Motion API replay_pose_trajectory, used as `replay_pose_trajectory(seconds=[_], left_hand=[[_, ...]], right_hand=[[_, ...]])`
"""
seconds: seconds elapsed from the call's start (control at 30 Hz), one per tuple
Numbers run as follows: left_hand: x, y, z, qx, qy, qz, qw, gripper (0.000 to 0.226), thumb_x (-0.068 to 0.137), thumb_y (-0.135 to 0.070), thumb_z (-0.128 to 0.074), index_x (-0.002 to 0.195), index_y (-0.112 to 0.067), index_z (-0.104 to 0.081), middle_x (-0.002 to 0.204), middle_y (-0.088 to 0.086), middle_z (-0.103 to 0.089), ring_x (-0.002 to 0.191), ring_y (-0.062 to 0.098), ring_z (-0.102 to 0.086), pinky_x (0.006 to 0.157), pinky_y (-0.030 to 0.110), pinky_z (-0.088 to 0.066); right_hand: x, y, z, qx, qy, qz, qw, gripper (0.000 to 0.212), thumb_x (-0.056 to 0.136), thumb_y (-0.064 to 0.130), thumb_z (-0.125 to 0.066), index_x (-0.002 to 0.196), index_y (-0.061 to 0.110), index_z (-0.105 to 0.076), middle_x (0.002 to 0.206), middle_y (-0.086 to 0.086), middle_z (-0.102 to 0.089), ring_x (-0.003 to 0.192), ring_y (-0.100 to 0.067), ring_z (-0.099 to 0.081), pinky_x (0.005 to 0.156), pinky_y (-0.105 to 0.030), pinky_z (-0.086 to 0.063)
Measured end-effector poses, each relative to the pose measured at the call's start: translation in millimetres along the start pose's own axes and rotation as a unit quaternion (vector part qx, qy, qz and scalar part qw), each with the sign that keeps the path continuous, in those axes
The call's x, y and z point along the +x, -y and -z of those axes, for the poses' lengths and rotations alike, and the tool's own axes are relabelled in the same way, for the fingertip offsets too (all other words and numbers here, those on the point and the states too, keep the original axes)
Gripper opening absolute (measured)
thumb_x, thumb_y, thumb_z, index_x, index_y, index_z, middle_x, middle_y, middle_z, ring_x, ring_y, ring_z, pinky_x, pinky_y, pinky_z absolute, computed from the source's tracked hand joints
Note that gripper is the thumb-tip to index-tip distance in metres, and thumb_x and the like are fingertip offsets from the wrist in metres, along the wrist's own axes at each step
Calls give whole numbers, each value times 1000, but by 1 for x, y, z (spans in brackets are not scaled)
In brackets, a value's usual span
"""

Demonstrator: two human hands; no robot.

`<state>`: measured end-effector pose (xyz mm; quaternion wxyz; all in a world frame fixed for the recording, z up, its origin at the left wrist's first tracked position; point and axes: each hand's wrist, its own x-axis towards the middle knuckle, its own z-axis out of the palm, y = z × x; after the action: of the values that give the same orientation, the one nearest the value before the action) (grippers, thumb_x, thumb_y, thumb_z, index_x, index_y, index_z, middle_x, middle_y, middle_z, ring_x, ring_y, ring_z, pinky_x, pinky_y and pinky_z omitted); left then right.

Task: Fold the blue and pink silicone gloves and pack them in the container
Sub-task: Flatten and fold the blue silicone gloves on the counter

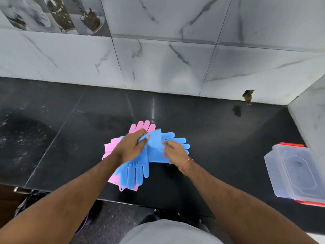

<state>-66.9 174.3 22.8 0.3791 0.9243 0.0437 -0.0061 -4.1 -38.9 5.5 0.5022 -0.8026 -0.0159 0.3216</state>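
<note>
Two blue silicone gloves lie crossed on the black counter. One blue glove (134, 172) points its fingers toward me. The other blue glove (179, 140) points right. Pink gloves (142, 125) lie underneath, with fingers showing at the back and a cuff at the front. My left hand (131, 147) grips the raised cuff end of a blue glove, lifted and blurred. My right hand (174, 152) pinches the same blue cuff from the right. The clear plastic container (276, 173) with red clips stands at the right edge of the counter.
The black stone counter (70, 138) runs along a marble-tiled wall (158, 59). A side wall (309, 111) closes the right end just behind the container. The counter's front edge runs below the gloves, with dark floor beyond it.
</note>
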Motion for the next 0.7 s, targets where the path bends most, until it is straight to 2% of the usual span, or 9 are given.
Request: replay_pose_trajectory(seconds=[0.07, 0.1, 0.2, 0.27, 0.37, 0.43, 0.5, 0.6, 0.7], left_hand=[[13, -26, -4, -160, -47, 79, 983, 37, 117, -45, -44, 125, -17, -66, 119, 17, -77, 115, 35, -73, 101, 63, -57], [22, -40, -5, -256, -57, 113, 958, 37, 118, -43, -44, 128, -16, -68, 124, 18, -77, 117, 38, -74, 104, 60, -59], [48, -80, -11, -441, -61, 217, 869, 37, 117, -46, -47, 128, -21, -72, 128, 12, -81, 108, 26, -82, 91, 43, -64], [61, -102, -21, -532, -35, 271, 801, 46, 113, -53, -53, 128, -16, -74, 121, 13, -84, 100, 25, -84, 86, 41, -63], [72, -140, -40, -616, 14, 262, 743, 55, 109, -56, -58, 132, -10, -76, 128, 18, -81, 104, 33, -82, 93, 48, -61], [79, -166, -54, -661, 44, 237, 710, 54, 108, -55, -58, 125, -10, -82, 127, 18, -80, 102, 35, -81, 96, 49, -61], [84, -185, -68, -707, 55, 216, 672, 52, 107, -52, -58, 113, -11, -89, 121, 18, -82, 99, 35, -82, 94, 48, -65], [88, -202, -88, -742, 30, 212, 635, 50, 108, -48, -58, 105, -11, -91, 118, 17, -83, 97, 35, -84, 84, 48, -69], [85, -202, -102, -773, 0, 196, 603, 35, 107, -29, -58, 117, -10, -86, 122, 15, -82, 105, 33, -81, 94, 47, -66]], right_hand=[[-6, 3, 17, 144, 2, -35, 989, 39, 97, 60, -52, 102, 31, -78, 110, 12, -75, 104, -16, -72, 86, -40, -61], [-8, 2, 27, 175, -8, -34, 984, 41, 98, 62, -51, 105, 33, -78, 117, 11, -75, 109, -15, -70, 91, -42, -60], [-19, -8, 56, 208, 1, -37, 978, 53, 91, 78, -51, 124, 41, -69, 132, 12, -67, 123, -10, -62, 100, -46, -54], [-27, -21, 74, 201, 27, -47, 978, 62, 83, 85, -59, 129, 44, -64, 136, 18, -65, 127, -7, -59, 107, -53, -50], [-39, -44, 102, 207, 63, -70, 974, 69, 73, 80, -79, 130, 43, -65, 130, 15, -74, 122, -13, -70, 108, -60, -51], [-49, -59, 124, 226, 98, -76, 966, 64, 74, 68, -88, 128, 37, -71, 128, 7, -77, 117, -21, -75, 104, -62, -56], [-59, -70, 147, 238, 134, -72, 959, 58, 80, 55, -89, 130, 30, -74, 133, -4, -75, 122, -29, -73, 103, -61, -57], [-75, -84, 185, 260, 155, -62, 951, 58, 85, 36, -90, 138, 23, -70, 140, -12, -70, 129, -36, -68, 101, -62, -57], [-85, -90, 218, 299, 127, -50, 944, 60, 83, 25, -91, 138, 18, -69, 140, -17, -70, 127, -40, -68, 97, -61, -58]])
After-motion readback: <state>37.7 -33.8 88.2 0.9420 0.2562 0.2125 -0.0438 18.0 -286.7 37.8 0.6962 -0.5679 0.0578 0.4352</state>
